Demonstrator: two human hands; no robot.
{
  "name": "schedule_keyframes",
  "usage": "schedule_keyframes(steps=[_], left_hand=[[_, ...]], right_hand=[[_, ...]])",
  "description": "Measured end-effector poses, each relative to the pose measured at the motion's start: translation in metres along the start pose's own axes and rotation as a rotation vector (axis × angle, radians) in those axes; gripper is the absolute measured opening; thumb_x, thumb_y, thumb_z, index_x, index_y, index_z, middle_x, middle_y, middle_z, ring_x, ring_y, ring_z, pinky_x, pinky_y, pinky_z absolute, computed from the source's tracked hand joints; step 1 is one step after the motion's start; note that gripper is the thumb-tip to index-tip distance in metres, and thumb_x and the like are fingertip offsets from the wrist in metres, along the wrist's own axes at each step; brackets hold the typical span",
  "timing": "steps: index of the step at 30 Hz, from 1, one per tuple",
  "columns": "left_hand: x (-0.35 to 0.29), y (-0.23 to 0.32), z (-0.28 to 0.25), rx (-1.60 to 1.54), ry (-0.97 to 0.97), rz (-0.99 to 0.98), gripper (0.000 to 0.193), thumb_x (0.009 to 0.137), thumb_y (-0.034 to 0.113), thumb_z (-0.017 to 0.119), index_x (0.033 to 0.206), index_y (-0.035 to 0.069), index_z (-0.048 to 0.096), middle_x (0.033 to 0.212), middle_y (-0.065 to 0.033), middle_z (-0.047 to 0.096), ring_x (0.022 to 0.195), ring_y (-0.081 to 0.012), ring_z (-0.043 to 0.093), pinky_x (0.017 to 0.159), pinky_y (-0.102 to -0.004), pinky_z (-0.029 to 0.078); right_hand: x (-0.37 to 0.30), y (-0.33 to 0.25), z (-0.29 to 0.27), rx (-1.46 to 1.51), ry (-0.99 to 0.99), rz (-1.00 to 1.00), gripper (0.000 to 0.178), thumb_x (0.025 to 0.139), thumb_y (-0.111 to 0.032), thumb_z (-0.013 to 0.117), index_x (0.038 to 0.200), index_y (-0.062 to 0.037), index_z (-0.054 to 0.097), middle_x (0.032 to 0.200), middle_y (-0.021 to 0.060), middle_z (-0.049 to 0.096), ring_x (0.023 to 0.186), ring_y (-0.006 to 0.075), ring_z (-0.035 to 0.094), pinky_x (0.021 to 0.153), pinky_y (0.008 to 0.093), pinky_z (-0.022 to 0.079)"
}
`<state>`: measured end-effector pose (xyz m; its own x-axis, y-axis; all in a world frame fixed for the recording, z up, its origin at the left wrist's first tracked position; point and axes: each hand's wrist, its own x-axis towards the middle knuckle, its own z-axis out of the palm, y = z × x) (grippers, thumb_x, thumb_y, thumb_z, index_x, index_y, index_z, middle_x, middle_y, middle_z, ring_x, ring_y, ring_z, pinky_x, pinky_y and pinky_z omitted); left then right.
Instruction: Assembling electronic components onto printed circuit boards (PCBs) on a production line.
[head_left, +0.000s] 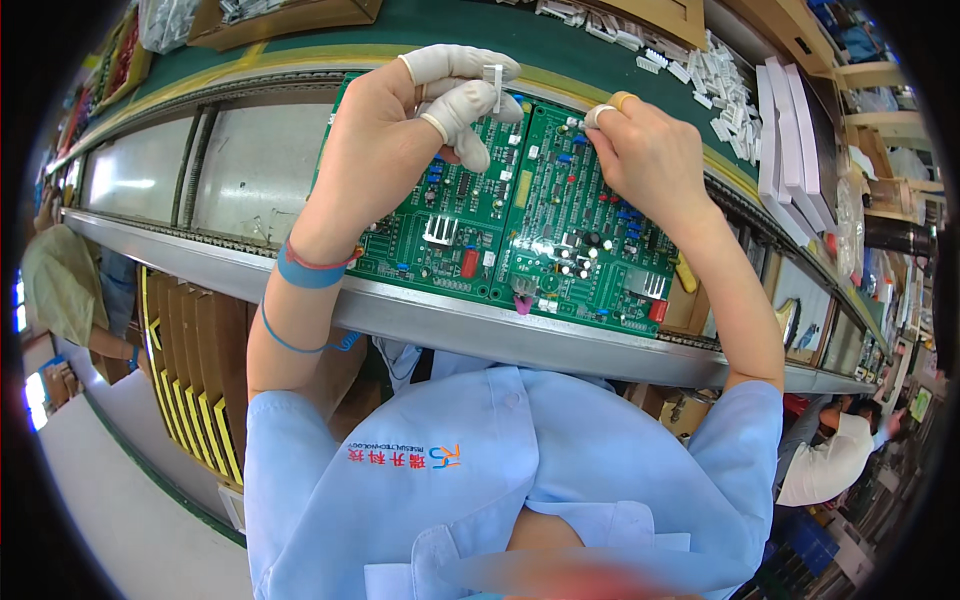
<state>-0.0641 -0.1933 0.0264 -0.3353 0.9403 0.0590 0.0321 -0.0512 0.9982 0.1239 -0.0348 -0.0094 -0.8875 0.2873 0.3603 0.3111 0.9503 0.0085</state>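
My left hand (420,115) has white finger cots on its fingers. Between them it pinches a small white plastic connector (494,88), just above a green circuit board (400,250). A second green circuit board (545,190) lies right beside the first, both filled with small parts. At that board's far edge, my right hand (645,150) has its fingers curled closed, a white cot and a yellowish one on the tips. Whatever these fingertips may grip is hidden. A blue band with a coiled cord (312,268) circles my left wrist.
The boards rest on a conveyor with metal rails (480,335). Beyond it, loose white connectors (735,110) are piled on a green bench top (400,30), near white trays (785,150) and a cardboard box (285,22). Other people (835,455) work at both sides.
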Motion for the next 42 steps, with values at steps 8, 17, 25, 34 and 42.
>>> schedule_keyframes(steps=[8,17,25,34,42], left_hand=[[-0.056,0.010,0.033,0.590,-0.086,-0.114,0.008,0.085,0.007,0.064,0.084,0.000,0.065,0.066,-0.0004,0.063,0.054,-0.0023,0.052,0.046,-0.0194,0.040],[-0.064,-0.011,0.077,1.148,-0.284,-0.029,0.017,0.081,0.019,0.064,0.075,0.003,0.067,0.052,-0.0141,0.056,0.047,-0.0307,0.056,0.046,-0.0380,0.043],[-0.053,-0.009,0.084,1.144,-0.326,-0.115,0.021,0.082,0.019,0.063,0.072,0.002,0.066,0.054,-0.0156,0.056,0.050,-0.0322,0.056,0.049,-0.0394,0.043],[-0.020,0.031,0.064,1.122,-0.353,-0.158,0.031,0.087,0.030,0.060,0.073,0.003,0.068,0.060,-0.0182,0.058,0.057,-0.0350,0.059,0.054,-0.0422,0.046],[0.108,0.006,0.098,1.358,-0.325,0.702,0.010,0.082,0.007,0.057,0.086,-0.001,0.063,0.079,-0.0156,0.064,0.072,-0.0267,0.066,0.063,-0.0348,0.053]], right_hand=[[-0.020,0.036,-0.023,0.218,-0.003,0.284,0.021,0.082,-0.033,0.064,0.095,-0.0173,0.070,0.086,0.0051,0.066,0.074,0.0259,0.064,0.063,0.0380,0.051],[-0.057,0.129,0.009,-0.319,0.111,0.390,0.027,0.088,-0.033,0.058,0.098,-0.0084,0.062,0.093,0.0094,0.061,0.086,0.0315,0.061,0.068,0.0420,0.049],[-0.042,0.091,-0.013,-0.208,0.033,0.497,0.013,0.081,-0.015,0.062,0.082,-0.0029,0.064,0.091,0.0113,0.059,0.089,0.0300,0.059,0.076,0.0395,0.048],[-0.042,0.095,-0.012,-0.078,0.116,0.236,0.011,0.077,-0.014,0.063,0.075,-0.0046,0.068,0.078,0.0076,0.060,0.084,0.0255,0.057,0.075,0.0373,0.045],[-0.047,0.122,0.015,-0.114,0.260,0.062,0.012,0.079,-0.017,0.066,0.082,-0.0054,0.063,0.077,0.0092,0.058,0.078,0.0290,0.058,0.069,0.0393,0.047]])
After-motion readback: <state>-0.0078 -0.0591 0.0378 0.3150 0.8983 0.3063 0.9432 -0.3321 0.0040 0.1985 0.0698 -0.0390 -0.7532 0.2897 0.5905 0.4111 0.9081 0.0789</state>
